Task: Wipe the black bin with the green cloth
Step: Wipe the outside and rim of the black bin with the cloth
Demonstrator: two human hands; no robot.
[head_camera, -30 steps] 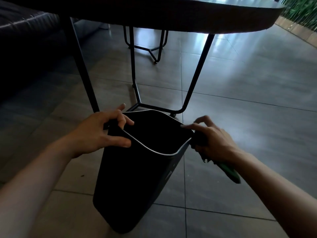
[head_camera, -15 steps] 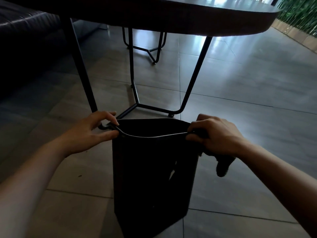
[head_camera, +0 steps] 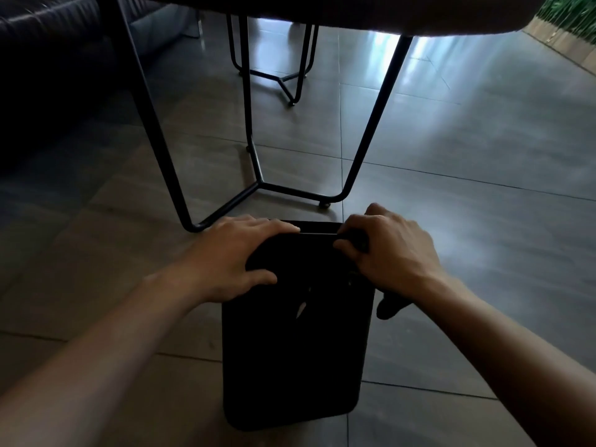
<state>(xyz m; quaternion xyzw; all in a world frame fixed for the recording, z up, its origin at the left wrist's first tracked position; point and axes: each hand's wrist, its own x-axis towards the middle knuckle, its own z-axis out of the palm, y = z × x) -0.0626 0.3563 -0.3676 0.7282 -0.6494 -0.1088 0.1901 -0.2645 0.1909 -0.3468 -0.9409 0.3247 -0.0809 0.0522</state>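
The black bin point(head_camera: 293, 356) lies tipped away from me on the tiled floor, its near side facing up and its mouth pointing at the table legs. My left hand point(head_camera: 232, 256) grips the bin's left rim corner, fingers over the top edge and thumb on the side. My right hand point(head_camera: 390, 253) grips the right rim corner. The cloth point(head_camera: 388, 306) hangs from under that hand as a dark bunch beside the bin; its green colour does not show in this dim light.
A dark table point(head_camera: 354, 11) stands just ahead, its black metal legs point(head_camera: 364, 137) and floor frame a short way beyond the bin's mouth. A second metal frame point(head_camera: 283, 75) stands farther back. A dark sofa point(head_camera: 48, 43) fills the far left; plants point(head_camera: 571, 14) at far right.
The bin has tilted from upright with its opening visible to tipped forward, mouth turned away. Both hands followed the rim forward and closed on its corners; the cloth now hangs dark under the right hand.
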